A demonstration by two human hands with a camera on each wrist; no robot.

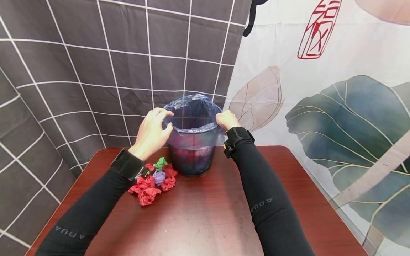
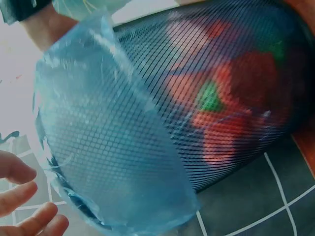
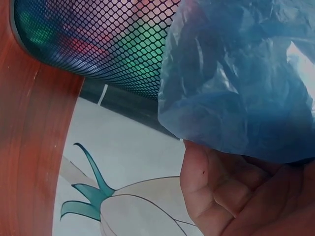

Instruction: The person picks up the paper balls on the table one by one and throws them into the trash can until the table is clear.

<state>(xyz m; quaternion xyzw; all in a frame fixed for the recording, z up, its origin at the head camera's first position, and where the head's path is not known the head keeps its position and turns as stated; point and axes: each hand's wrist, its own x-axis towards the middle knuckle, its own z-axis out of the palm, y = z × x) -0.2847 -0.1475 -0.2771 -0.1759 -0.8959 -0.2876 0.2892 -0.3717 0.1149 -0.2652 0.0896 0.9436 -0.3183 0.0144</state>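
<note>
A black mesh trash bin (image 1: 192, 161) stands at the table's far edge, with a translucent blue trash bag (image 1: 195, 138) lining it and folded down outside its rim. Red and green crumpled paper shows through the mesh (image 2: 216, 98). At the rim's left side is my left hand (image 1: 152, 131); the left wrist view shows its bent, spread fingers (image 2: 29, 216) apart from the bag, holding nothing. On the opposite side, my right hand (image 1: 227, 120) grips the bag at the rim. Its curled fingers (image 3: 197, 182) are partly hidden under the plastic in the right wrist view.
Several crumpled paper balls (image 1: 159, 176), red, green and purple, lie on the table left of the bin, below my left wrist. The reddish-brown tabletop (image 1: 205, 220) stretches toward me. Behind it hang a grey grid cloth (image 1: 128, 71) and a leaf-patterned white cloth (image 1: 266, 42).
</note>
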